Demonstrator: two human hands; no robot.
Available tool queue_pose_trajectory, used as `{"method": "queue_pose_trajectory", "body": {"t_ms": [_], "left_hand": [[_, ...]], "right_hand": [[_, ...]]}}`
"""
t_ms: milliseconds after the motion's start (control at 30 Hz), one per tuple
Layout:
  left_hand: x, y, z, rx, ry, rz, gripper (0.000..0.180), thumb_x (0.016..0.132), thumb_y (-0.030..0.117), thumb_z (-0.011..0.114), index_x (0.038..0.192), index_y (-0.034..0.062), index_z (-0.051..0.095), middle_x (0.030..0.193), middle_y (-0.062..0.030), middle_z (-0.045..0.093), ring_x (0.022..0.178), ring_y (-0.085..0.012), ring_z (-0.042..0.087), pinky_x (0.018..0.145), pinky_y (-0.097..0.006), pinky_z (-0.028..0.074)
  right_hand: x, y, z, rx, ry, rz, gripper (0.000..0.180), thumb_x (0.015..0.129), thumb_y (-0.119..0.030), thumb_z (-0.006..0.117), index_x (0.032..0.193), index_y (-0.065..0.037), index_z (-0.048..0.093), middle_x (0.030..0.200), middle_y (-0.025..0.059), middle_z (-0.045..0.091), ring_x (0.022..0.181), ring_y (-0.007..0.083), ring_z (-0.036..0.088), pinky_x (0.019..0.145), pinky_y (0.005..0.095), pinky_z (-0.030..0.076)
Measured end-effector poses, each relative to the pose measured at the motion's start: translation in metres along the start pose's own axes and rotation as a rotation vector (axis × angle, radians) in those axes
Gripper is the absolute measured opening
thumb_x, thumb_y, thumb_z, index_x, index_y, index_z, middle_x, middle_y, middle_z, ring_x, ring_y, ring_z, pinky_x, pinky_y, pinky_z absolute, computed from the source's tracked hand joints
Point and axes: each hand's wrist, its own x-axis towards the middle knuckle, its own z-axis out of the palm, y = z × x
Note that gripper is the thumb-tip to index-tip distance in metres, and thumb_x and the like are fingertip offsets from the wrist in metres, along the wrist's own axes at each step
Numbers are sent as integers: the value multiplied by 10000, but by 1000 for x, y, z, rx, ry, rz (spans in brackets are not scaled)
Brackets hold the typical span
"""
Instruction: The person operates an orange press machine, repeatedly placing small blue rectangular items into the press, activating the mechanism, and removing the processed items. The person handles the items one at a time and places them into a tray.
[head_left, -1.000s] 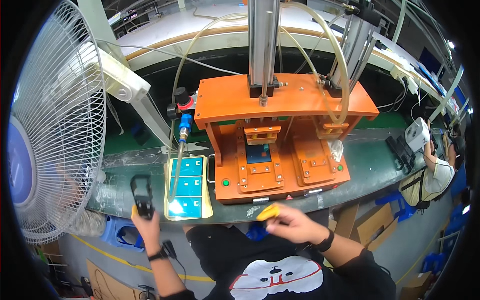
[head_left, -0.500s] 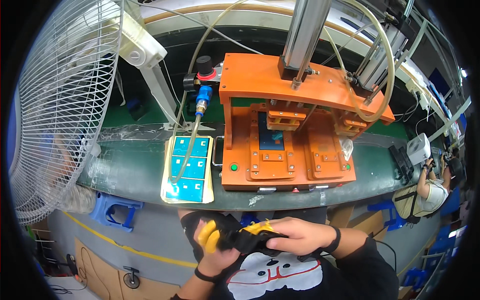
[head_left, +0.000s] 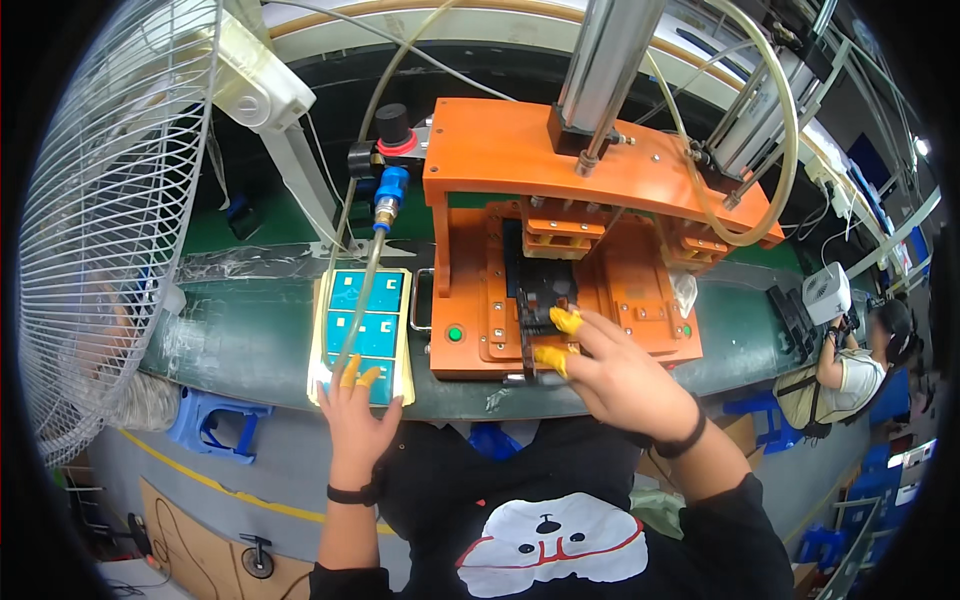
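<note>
My left hand (head_left: 358,410) lies fingers outstretched on the near end of a stack of cream-backed sheets carrying blue film pieces (head_left: 372,292); nothing is gripped in it. Yellow finger cots cover some fingertips of both hands. At the orange press (head_left: 470,355), my right hand (head_left: 610,375) has its fingers at a black frame-like part (head_left: 530,335), tilted over the left fixture's front. The part's far side merges with dark shapes beneath the press head (head_left: 562,232). A bent clear hose (head_left: 371,290) crosses the sheet stack.
A white wire-caged fan (head_left: 120,200) fills the left side. The press carries upright metal cylinders (head_left: 615,70) and a looping hose (head_left: 790,120). A blue stool (head_left: 215,425) stands below the green bench (head_left: 240,330). Another person (head_left: 850,360) sits at the far right.
My hands have parted from in front of my body. The left has reached to the blue film sheets; the right has carried the black part to the press's left fixture.
</note>
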Motion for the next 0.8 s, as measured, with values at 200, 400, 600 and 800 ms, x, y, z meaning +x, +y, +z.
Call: {"method": "queue_pose_trajectory", "body": {"t_ms": [200,400,600,800], "left_hand": [[-4,-3,1,-24,-97,-45,590,810,320,852,1348,129,702,1508,-168,580,1505,-435,391,1242,-680,160],[-8,-3,6,-32,-87,-90,517,838,296,829,1310,119,714,1494,-172,593,1509,-434,389,1250,-663,165],[0,1,0,-116,29,-72,390,827,250,841,1159,71,741,1365,-171,656,1351,-430,515,1145,-609,353],[19,-6,-7,-177,-27,-103,321,849,199,830,1117,35,762,1209,-181,738,1225,-407,612,1068,-490,461]], "right_hand": [[29,37,27,-25,24,4,375,784,-4,712,1158,-29,690,1126,199,616,1105,437,600,961,503,517],[31,50,19,-8,-144,61,615,782,-84,761,1366,1,590,1247,234,625,1189,464,586,1045,520,481],[39,26,11,-220,-29,-30,538,799,-217,829,1254,3,645,1259,248,650,1202,441,611,1092,529,452],[24,-66,72,292,182,-196,522,855,-280,847,1285,-38,678,1311,254,603,914,361,709,774,407,603]]}}
